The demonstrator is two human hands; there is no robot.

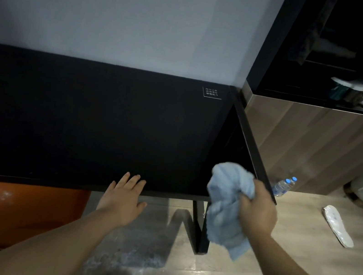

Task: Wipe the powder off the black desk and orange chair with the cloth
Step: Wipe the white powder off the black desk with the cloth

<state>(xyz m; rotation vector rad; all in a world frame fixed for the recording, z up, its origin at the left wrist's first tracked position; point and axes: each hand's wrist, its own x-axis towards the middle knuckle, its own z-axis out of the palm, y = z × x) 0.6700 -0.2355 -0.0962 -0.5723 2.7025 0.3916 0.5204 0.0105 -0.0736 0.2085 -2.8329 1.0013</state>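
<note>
Two bare forearms reach up from the bottom edge toward the black desk (94, 122). At the desk's front edge the left hand (123, 199) lies flat, fingers straight and slightly spread, their tips resting on the dark top while the palm hangs off the edge; it holds nothing. Near the desk's front right corner the right hand (257, 210) has its fingers curled tight round a bunched light-blue cloth (226, 207). The upper wad of the cloth sits over the corner of the top, and its loose tail hangs down in front of the desk's black leg (200, 227). Whether the cloth touches the surface I cannot tell.

Under the desk's front left part sits the orange chair (7, 211), tucked partly beneath the top, with a white smear of powder (1, 195) on its seat. On the wooden floor below the desk's front edge, between the arms, lies a greyish dusty patch (133, 249). A small white label (212, 92) marks the desk's far right corner.

Right of the desk, two water bottles (284, 187) with blue caps stand on the floor against a wood-faced cabinet (307, 139), and a white insole-shaped thing (337, 226) lies farther right.
</note>
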